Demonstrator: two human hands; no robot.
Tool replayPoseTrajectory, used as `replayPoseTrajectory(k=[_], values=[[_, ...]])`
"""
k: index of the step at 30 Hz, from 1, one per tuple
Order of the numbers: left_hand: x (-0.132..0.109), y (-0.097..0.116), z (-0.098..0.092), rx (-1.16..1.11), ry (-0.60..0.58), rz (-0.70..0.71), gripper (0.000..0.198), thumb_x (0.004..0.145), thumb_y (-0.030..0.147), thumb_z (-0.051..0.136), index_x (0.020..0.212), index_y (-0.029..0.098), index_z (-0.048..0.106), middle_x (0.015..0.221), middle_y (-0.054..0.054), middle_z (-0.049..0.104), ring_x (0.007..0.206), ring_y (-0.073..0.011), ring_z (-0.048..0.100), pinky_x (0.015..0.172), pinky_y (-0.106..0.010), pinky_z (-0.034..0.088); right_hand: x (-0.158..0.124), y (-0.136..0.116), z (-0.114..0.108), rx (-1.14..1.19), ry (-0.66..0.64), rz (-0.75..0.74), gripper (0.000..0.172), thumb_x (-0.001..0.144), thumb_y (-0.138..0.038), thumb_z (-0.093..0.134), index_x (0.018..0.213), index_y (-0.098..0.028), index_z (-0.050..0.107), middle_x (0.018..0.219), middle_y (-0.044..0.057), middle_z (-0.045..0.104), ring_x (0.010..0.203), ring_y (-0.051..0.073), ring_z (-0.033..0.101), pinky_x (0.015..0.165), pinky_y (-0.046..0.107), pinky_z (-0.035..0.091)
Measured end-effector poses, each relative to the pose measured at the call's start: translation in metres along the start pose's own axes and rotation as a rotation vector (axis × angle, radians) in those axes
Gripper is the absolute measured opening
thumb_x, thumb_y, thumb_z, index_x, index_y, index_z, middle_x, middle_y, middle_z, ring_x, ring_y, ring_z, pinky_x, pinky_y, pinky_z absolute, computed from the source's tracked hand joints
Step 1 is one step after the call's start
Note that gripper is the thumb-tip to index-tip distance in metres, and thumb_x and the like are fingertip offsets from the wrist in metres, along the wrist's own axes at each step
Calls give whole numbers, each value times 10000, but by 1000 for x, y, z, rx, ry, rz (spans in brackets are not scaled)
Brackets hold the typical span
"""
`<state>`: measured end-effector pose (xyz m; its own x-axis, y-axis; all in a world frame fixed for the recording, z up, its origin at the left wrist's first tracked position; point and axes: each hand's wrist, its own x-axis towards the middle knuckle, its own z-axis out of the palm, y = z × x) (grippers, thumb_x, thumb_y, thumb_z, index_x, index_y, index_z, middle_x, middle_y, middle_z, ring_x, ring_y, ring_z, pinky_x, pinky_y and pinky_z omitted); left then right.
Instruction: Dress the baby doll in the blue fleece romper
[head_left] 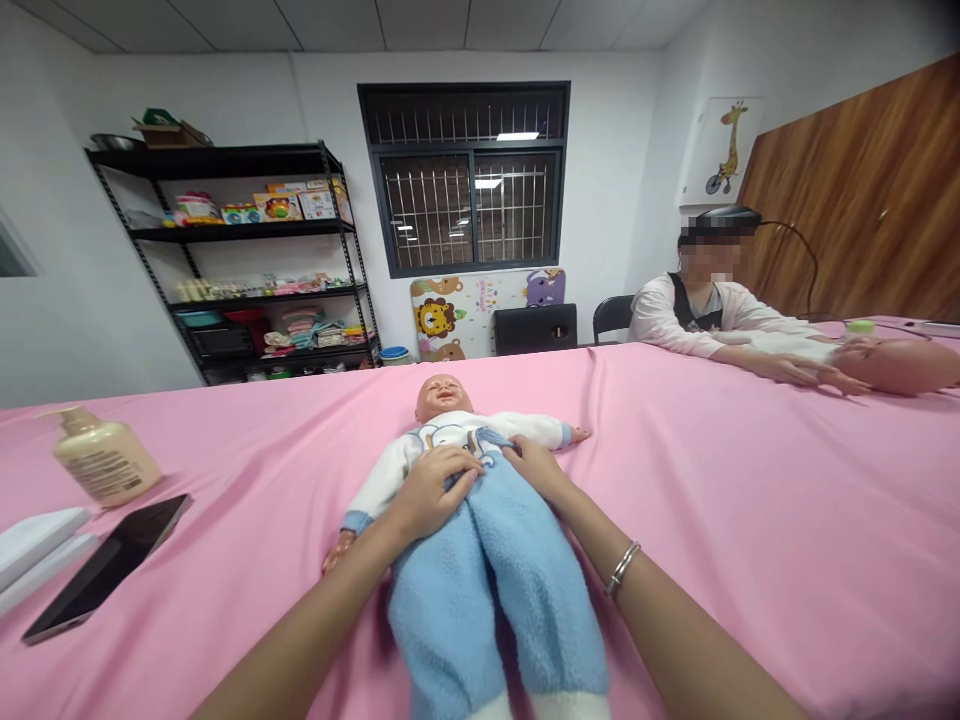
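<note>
Both hands are at the waist of the doll, apart from each other: the left hand (439,488) lies over the front of the blue trousers (442,575), and the right hand (538,468) has its fingers curled at the opposite side of the waistband. Whether either one grips cloth I cannot tell. The doll (444,398) lies face up on the pink-covered counter (750,530), head pointing away from the person.

Dressing looks largely done: the white top (386,475) has both sleeves on, the legs fill the trousers, and the waistband is up over the belly. It looks bunched near the right hand, so smoothing the waist seems what is left. The feet are out of view.

To the left are a phone (112,565) and a pump bottle (105,460). Farther off, at right, a co-worker (701,305) handles another doll (900,365).
</note>
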<state>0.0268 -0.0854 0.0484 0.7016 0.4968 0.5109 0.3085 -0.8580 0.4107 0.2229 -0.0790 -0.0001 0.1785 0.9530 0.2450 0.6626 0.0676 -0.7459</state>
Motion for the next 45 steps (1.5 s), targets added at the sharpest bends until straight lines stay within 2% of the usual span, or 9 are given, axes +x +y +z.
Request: replayPoseTrajectory(k=[10, 18, 21, 23, 26, 32, 35, 39, 45], values=[[10, -11, -24, -54, -92, -96, 207, 842, 239, 461, 927, 196, 645, 987, -35, 654, 977, -190, 565, 893, -318, 420, -3, 1, 7, 412, -121, 48, 273, 705, -392, 528, 588, -148, 498, 518, -26, 475, 498, 96, 392, 464, 215, 271], [48, 27, 7, 229, -54, -60, 192, 807, 134, 456, 858, 173, 636, 891, -52, 668, 860, -193, 603, 806, -313, 458, 3, 1, -9, 327, 553, -34, 99, 658, -264, 476, 603, -188, 443, 528, -30, 455, 542, 123, 438, 569, 247, 353], [63, 23, 29, 453, -191, -119, 239, 786, 73, 424, 901, 96, 632, 910, -136, 653, 862, -247, 607, 794, -348, 470, 2, -2, -12, 331, 437, -190, 105, 671, -274, 469, 723, -184, 485, 653, -5, 537, 626, 144, 498, 634, 267, 396], [66, 14, 39, 573, -73, -147, 359, 774, 38, 413, 1110, 9, 534, 1127, -226, 559, 1035, -294, 541, 890, -397, 426, 4, 6, -15, 228, 333, -235, 304, 645, -253, 491, 935, -168, 525, 937, 55, 601, 870, 195, 543, 790, 316, 410], [59, 2, 45, 627, 115, -5, 518, 794, 23, 395, 1309, 31, 333, 1280, -200, 456, 1156, -264, 460, 955, -384, 386, 8, 34, -20, -120, 310, -66, 619, 606, -188, 529, 1215, -129, 437, 1271, 143, 466, 1192, 299, 383, 990, 436, 273], [44, 5, 39, 649, 147, 102, 423, 902, 147, 347, 1324, 130, 343, 1006, -102, 619, 882, -220, 594, 767, -342, 472, 6, 57, -32, -420, 269, 42, 440, 640, -251, 596, 1076, -203, 556, 1067, 95, 597, 1078, 310, 466, 929, 466, 302], [44, 6, 38, 642, 182, 98, 429, 899, 152, 362, 1326, 125, 331, 1047, -111, 610, 932, -229, 587, 789, -345, 465, 3, 34, -38, -240, 250, -15, 429, 618, -424, 658, 987, -227, 561, 947, 52, 618, 888, 254, 554, 786, 398, 410], [45, 4, 39, 604, 196, 130, 488, 865, 133, 415, 1336, 123, 287, 1225, -142, 521, 1097, -240, 515, 878, -350, 437, -2, -1, -42, 353, 157, 70, 639, 600, -504, 679, 1121, -203, 464, 740, 13, 588, 548, 151, 549, 536, 299, 458], [45, 3, 36, 586, 191, 172, 506, 863, 162, 448, 1337, 99, 279, 1239, -167, 508, 1151, -261, 477, 930, -376, 417, -1, -16, -47, 1177, -62, 59, 419, 676, -467, 641, 974, -178, 579, 974, 77, 632, 816, 191, 621, 776, 349, 507]])
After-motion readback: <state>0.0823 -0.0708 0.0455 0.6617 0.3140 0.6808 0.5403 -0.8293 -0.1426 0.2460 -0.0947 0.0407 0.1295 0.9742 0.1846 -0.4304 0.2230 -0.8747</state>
